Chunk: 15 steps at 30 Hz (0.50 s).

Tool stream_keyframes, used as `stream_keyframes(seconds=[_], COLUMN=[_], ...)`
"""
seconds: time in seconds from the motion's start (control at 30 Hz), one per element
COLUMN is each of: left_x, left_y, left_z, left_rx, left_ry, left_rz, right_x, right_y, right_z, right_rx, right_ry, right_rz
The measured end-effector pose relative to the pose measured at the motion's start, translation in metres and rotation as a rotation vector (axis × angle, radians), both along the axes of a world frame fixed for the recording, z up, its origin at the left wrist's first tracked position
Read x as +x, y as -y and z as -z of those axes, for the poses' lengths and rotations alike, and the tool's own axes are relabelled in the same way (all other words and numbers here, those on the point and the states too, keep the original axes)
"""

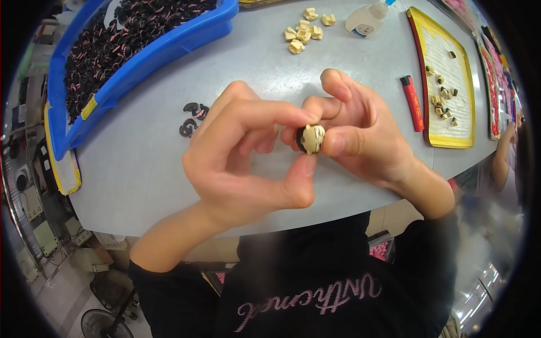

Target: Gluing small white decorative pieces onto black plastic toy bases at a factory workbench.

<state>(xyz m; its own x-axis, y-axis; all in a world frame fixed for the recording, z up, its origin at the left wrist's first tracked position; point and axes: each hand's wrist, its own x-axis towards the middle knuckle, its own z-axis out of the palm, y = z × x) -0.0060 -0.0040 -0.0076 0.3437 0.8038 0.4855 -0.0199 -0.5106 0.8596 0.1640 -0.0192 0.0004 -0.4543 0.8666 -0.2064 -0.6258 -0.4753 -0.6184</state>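
Observation:
Between both hands, above the grey table, is a small cream-and-black moulded figure piece (311, 139). My left hand (242, 152) is closed in a pinch, index finger on its top and thumb at its lower edge. From the other side my right hand (360, 132) grips it with thumb and bent fingers. The dark side of the piece faces left and its cream side faces up. Several loose black pieces with pink edges (195, 118) lie on the table just beyond my left hand, partly hidden by it.
A blue bin (152, 59) full of black-and-pink pieces stands at the far left. Several cream pieces (303, 32) lie at the back, near a clear bottle with a blue tip (366, 19). At right are a red lighter-shaped object (414, 107) and a yellow-rimmed tray (451, 141) holding cream-and-black pieces.

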Motion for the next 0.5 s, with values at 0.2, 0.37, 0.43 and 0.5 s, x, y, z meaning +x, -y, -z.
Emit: stream_keyframes(seconds=[0.2,0.37,0.43,0.5], left_x=[-0.005,-0.006,-0.007,-0.011], left_y=[0.000,0.009,0.012,0.013], left_z=[-0.007,-0.015,-0.016,-0.015], left_rx=[0.282,0.256,0.264,0.248], left_ry=[-0.097,-0.006,-0.007,-0.034], left_rz=[-0.015,0.017,0.017,0.086], right_x=[0.001,0.001,0.001,0.003], right_y=[0.002,0.003,0.003,0.003], right_z=[-0.010,-0.011,-0.009,-0.009], right_rx=[0.060,0.217,0.313,0.360], right_ry=[-0.021,0.005,0.008,0.014], right_rz=[-0.041,-0.063,-0.061,-0.071])
